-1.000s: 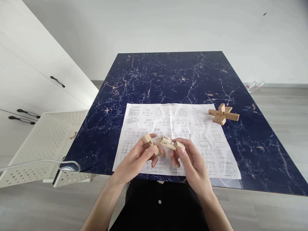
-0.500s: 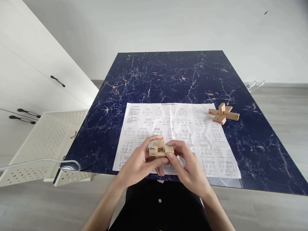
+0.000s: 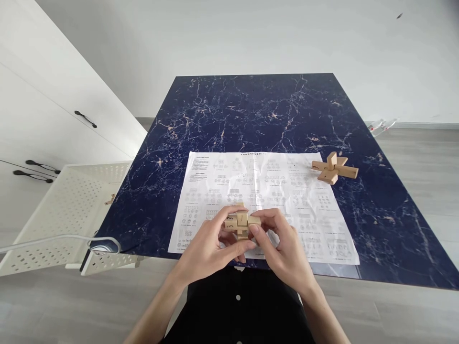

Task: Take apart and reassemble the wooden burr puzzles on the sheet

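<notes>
Between my two hands is a pale wooden burr puzzle [image 3: 242, 220], its notched pieces crossed through one another. A handwritten 3 shows on its left arm. My left hand [image 3: 211, 241] is closed around the left side, index finger over the top and thumb along the near side. With thumb and index finger, my right hand [image 3: 278, 239] pinches the right arm end. Below the hands lies a creased printed sheet [image 3: 294, 205] of small diagrams. A second, darker wooden burr puzzle [image 3: 334, 169] rests at the sheet's upper right corner, its pieces joined in a cross.
The dark blue marble-patterned table [image 3: 247, 114] extends away toward a white wall. At the left stands a perforated cream basket [image 3: 68, 210] with a small wooden piece [image 3: 110, 199] inside and a white cable [image 3: 64, 237] across it. White cabinets [image 3: 46, 95] are beyond.
The two notched portions, earlier apart in separate hands, have come together into one crossed shape. My hands moved closer. The darker puzzle stayed put.
</notes>
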The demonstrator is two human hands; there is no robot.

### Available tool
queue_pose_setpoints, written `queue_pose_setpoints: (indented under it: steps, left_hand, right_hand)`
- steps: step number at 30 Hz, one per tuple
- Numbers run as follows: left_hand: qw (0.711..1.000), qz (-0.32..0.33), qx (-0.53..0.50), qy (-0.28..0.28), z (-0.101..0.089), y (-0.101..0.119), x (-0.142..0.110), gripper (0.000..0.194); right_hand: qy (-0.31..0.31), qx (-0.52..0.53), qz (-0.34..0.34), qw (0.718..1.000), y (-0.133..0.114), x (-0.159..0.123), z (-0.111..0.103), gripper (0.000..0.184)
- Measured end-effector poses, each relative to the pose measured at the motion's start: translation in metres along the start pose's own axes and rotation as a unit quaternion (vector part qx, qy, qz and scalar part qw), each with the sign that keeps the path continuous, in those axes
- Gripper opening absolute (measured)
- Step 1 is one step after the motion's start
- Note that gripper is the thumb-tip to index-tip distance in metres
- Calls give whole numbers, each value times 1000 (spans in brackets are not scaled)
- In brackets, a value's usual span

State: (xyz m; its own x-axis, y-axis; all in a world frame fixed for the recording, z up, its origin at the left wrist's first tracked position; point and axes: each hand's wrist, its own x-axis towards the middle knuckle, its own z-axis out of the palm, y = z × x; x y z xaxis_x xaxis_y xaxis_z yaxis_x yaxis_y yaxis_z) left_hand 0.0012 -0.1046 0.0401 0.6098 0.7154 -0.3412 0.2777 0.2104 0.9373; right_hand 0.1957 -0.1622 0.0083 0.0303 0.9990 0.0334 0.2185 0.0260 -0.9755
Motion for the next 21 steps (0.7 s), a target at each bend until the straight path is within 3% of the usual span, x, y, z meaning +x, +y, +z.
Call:
queue_pose_setpoints:
  steps: [9,14,17,21]
  left_hand:
    - [1000,16,-5,12,2,1,0,60]
    - [999,8,-42,-10,3,-1,0,72]
    - [996,14,-83,-14,3,-2,1,78]
    - [993,21,-115,-10,3,-2,2,71]
  right_hand:
    - [0,71,68,995,-10,-1,0,27]
    - [-2,132,109,985,-12,4,-1,33]
    - [0,153,112,982,-11,7,-1,33]
    - [19,137,95,986,-11,9,0,33]
